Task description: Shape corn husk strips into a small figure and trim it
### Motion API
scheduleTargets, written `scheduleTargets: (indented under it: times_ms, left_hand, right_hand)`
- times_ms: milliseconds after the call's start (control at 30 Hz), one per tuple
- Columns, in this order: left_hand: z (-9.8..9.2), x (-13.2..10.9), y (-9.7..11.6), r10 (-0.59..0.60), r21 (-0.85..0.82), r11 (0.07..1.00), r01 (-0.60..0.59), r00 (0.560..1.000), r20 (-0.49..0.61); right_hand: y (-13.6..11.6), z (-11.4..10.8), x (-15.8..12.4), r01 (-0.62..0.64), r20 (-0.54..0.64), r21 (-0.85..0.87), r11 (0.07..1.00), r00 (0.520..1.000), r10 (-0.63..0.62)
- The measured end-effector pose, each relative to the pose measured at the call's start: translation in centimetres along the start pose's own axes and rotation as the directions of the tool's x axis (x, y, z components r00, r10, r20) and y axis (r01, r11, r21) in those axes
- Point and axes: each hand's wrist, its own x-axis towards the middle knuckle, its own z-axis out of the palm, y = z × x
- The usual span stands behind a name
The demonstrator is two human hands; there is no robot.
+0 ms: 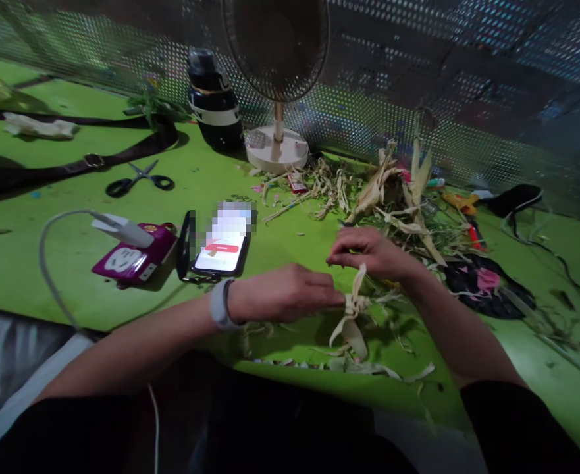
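My left hand [290, 291], with a grey band on the wrist, is closed on a tied corn husk piece [353, 329] at the table's near side. Pale husk strips stick out from its knotted middle, both up and down. Just above and beyond it, my right hand [376, 253] is closed in a pinch, fingertips pointing left. What those fingers hold, if anything, is too small to make out. A heap of dry corn husks [378, 191] lies beyond my right hand, and loose husk scraps [383, 368] lie along the near edge.
A lit phone [224, 243] and a purple power socket [134, 257] with a white plug lie left. Scissors [141, 179], a dark strap [67, 170], a dark bottle [215, 108] and a fan [277, 148] stand or lie farther back, before a perforated metal screen [378, 112].
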Motion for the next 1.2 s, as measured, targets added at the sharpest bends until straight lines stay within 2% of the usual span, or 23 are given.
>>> scheduleTargets:
  times_ms: [33, 67, 100, 133, 167, 200, 233, 300, 333, 400, 467, 533, 600, 633, 700, 733, 800, 867, 1000, 1100, 1200]
  left_hand:
    - [-0.3, -0.2, -0.4, -0.043, -0.081, 0.996, 0.031, 0.989, -0.143]
    - [-0.5, -0.3, -1.0, -0.164, -0.140, 0.982, 0.127, 0.940, -0.300]
    - [-0.7, -0.5, -1.8, -0.313, -0.209, 0.946, 0.249, 0.867, -0.387]
    - [-0.8, -0.6, -2.5, -0.442, -0.282, 0.895, 0.346, 0.773, -0.455]
    - [-0.7, -0.6, -3.1, -0.529, -0.346, 0.847, 0.404, 0.705, -0.473]
    - [-0.5, -0.6, -3.5, -0.594, -0.398, 0.802, 0.445, 0.657, -0.463]
    - [-0.2, -0.5, -3.9, -0.629, -0.436, 0.773, 0.460, 0.641, -0.439]
    - [0.6, -0.2, -4.0, -0.655, -0.483, 0.745, 0.461, 0.643, -0.397]
    - [1.0, -0.1, -3.9, -0.677, -0.524, 0.720, 0.455, 0.626, -0.386]
    - [1.6, 0.1, -3.7, -0.756, -0.667, 0.616, 0.419, 0.552, -0.352]
    - [2.0, 0.3, -3.6, -0.846, -0.839, 0.426, 0.339, 0.478, -0.236]
    - [2.1, 0.3, -3.6, -0.885, -0.943, 0.220, 0.249, 0.458, -0.086]
    - [2.2, 0.4, -3.6, -0.895, -0.979, 0.095, 0.180, 0.446, -0.005]
    - [2.3, 0.4, -3.5, -0.905, -0.987, 0.066, 0.149, 0.425, 0.004]
    - [2.6, 0.6, -3.4, -0.929, -0.996, 0.027, 0.088, 0.371, 0.008]
    - [2.7, 0.7, -3.4, -0.938, -0.998, 0.005, 0.055, 0.347, 0.015]
    - [3.1, 0.9, -3.3, -0.945, -0.999, -0.053, -0.012, 0.324, 0.046]
    - [3.4, 1.0, -3.2, -0.941, -0.993, -0.097, -0.070, 0.330, 0.069]
    - [3.8, 1.1, -3.2, -0.925, -0.982, -0.134, -0.134, 0.372, 0.076]
    - [3.9, 1.1, -3.1, -0.918, -0.977, -0.154, -0.145, 0.386, 0.087]
    - [4.1, 1.2, -3.0, -0.931, -0.971, -0.157, -0.179, 0.354, 0.086]
  right_hand:
    - [0.4, 0.2, 0.1, -0.059, 0.008, 0.080, 0.995, 0.998, 0.059]
    - [0.8, 0.4, 0.2, -0.113, -0.005, 0.133, 0.985, 0.993, 0.115]
    - [0.9, 0.7, 0.2, -0.145, -0.040, 0.157, 0.977, 0.987, 0.153]
    - [0.9, 1.0, 0.2, -0.148, -0.086, 0.145, 0.978, 0.983, 0.161]
    - [0.7, 1.3, 0.2, -0.125, -0.126, 0.093, 0.988, 0.983, 0.136]
    - [0.3, 1.7, 0.2, -0.076, -0.151, 0.008, 0.997, 0.986, 0.076]
    - [-0.1, 2.0, 0.2, -0.014, -0.141, -0.100, 0.995, 0.990, -0.001]
    - [-1.1, 2.6, 0.2, 0.090, -0.120, -0.251, 0.964, 0.985, -0.123]
    - [-1.4, 2.8, 0.2, 0.114, -0.134, -0.269, 0.956, 0.979, -0.155]
    - [-1.6, 2.9, 0.3, 0.110, -0.222, -0.211, 0.971, 0.962, -0.158]
    - [-1.4, 3.0, 0.3, 0.067, -0.322, -0.060, 0.996, 0.943, -0.083]
    - [-1.1, 3.0, 0.3, 0.020, -0.385, 0.187, 0.982, 0.921, 0.054]
    - [-0.9, 3.2, 0.3, -0.034, -0.365, 0.498, 0.867, 0.898, 0.245]
    - [-0.8, 3.4, 0.4, -0.072, -0.322, 0.631, 0.773, 0.882, 0.345]
    - [-0.8, 3.8, 0.6, -0.161, -0.214, 0.787, 0.596, 0.834, 0.508]
    - [-0.8, 4.0, 0.7, -0.204, -0.170, 0.819, 0.536, 0.807, 0.566]
    - [-0.6, 4.5, 0.9, -0.245, -0.140, 0.844, 0.478, 0.759, 0.636]
    - [-0.5, 4.9, 1.1, -0.254, -0.146, 0.844, 0.472, 0.738, 0.659]
    - [-0.1, 5.9, 1.2, -0.333, -0.115, 0.774, 0.538, 0.762, 0.637]
    - [0.1, 6.5, 1.1, -0.366, -0.159, 0.673, 0.643, 0.777, 0.609]
    - [0.3, 7.1, 1.0, -0.351, -0.288, 0.493, 0.796, 0.798, 0.530]
